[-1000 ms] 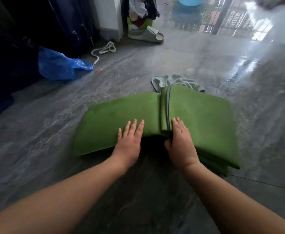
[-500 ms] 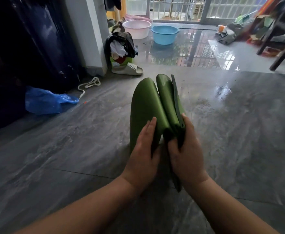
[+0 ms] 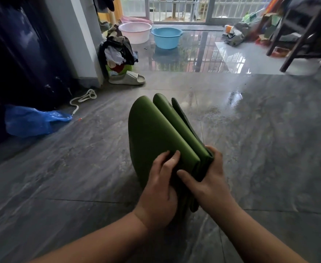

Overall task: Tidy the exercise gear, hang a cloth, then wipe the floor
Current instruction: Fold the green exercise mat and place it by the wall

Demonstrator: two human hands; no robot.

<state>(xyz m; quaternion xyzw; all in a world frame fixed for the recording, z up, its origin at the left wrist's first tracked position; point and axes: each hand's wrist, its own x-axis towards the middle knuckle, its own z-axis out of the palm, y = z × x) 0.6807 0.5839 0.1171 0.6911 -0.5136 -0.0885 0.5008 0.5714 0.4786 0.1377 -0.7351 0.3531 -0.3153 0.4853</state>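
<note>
Your left hand (image 3: 160,188) and right hand (image 3: 209,179) both grip the folded green mat (image 3: 156,133), fingers curled round its near end. It stands on edge over the grey floor (image 3: 61,177).

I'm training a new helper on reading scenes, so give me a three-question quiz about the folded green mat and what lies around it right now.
1. True or false: both hands grip the folded green mat.
2. Which basin stands nearer the metal grille, pink or blue?
3. Multiple choice: the white rope lies on the floor
A. inside the blue basin
B. between the blue plastic bag and the grey slipper
C. on the wooden chair

Key:
1. True: left hand and right hand hold its near end.
2. Pink.
3. B.
</note>
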